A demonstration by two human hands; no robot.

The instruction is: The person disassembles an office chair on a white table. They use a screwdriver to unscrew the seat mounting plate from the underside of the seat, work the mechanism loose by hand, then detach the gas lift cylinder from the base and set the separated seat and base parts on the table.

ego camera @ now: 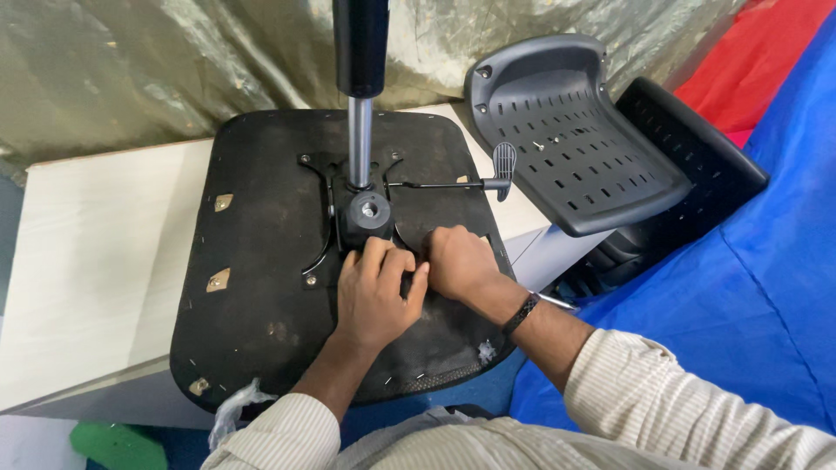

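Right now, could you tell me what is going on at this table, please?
A person is working on an upturned chair seat lying on a pale table. Both hands press together on the metal mechanism at the seat's middle, left hand beside right hand. The gas cylinder stands upright from it, and a lever points right. A black backrest lies beyond the seat.
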